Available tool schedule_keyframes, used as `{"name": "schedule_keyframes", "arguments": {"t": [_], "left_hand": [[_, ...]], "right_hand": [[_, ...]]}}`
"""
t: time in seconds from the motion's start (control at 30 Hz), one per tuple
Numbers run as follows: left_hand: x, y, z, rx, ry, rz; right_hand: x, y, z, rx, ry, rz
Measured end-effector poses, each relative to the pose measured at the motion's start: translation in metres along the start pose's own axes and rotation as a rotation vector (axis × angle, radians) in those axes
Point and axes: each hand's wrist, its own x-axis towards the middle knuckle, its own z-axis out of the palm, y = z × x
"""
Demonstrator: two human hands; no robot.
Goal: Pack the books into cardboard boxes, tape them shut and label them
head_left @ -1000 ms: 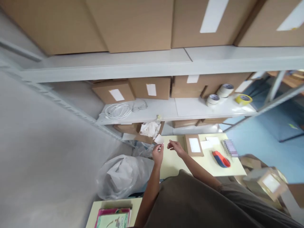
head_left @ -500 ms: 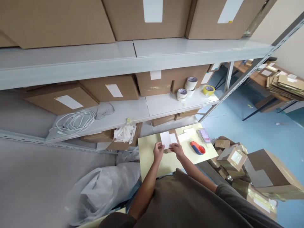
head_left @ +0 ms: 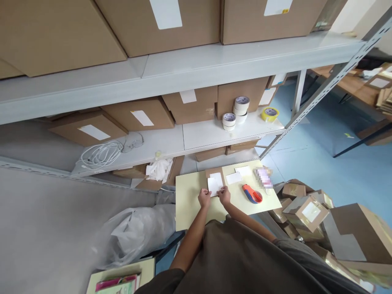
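Observation:
My left hand (head_left: 204, 198) pinches the lower left corner of a white paper slip (head_left: 213, 186). At the slip's right edge, my right hand (head_left: 224, 196) has its fingers closed on the paper. The slip lies over a small brown cardboard box (head_left: 210, 173) on the pale yellow table (head_left: 189, 204); whether it touches the box I cannot tell. Another white patch shows on the box behind the slip. Right of my hands are two white slips, one nearer (head_left: 233, 178), and an orange and blue tape dispenser (head_left: 252, 194).
A blurred-out purple and white item (head_left: 263, 178) lies at the table's right end. Grey shelving (head_left: 214, 132) ahead bears cartons, tape rolls (head_left: 241, 107) and a coiled white cable (head_left: 102, 155). Boxes (head_left: 306, 212) are piled on the right; a plastic bag (head_left: 137, 232) stands left.
Both hands have brought the white slip down and squared it over the cardboard box. My right hand has turned to the slip's right edge. The view has shifted a little.

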Motion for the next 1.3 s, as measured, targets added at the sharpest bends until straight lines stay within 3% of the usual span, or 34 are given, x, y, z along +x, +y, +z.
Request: {"name": "schedule_keyframes", "arguments": {"t": [0.2, 0.33, 0.73, 0.97, 1.13, 1.3], "left_hand": [[0.002, 0.002, 0.009, 0.136, 0.069, -0.056], [0.004, 0.004, 0.006, 0.155, 0.044, -0.029], [0.004, -0.011, -0.009, -0.036, -0.070, 0.075], [0.015, -0.011, -0.009, 0.216, -0.219, 0.135], [0.016, -0.010, -0.013, 0.420, -0.280, 0.209], [0.028, -0.005, -0.025, 0.671, -0.404, 0.276]], "right_hand": [[0.011, -0.006, 0.005, -0.114, -0.003, 0.004], [0.013, -0.011, 0.006, -0.186, 0.007, 0.001], [-0.001, 0.000, 0.014, -0.178, 0.105, -0.081], [-0.006, 0.001, 0.022, -0.307, 0.164, -0.022], [-0.008, -0.003, 0.025, -0.514, 0.121, 0.035], [-0.013, -0.013, 0.015, -0.683, 0.075, 0.112]]}}
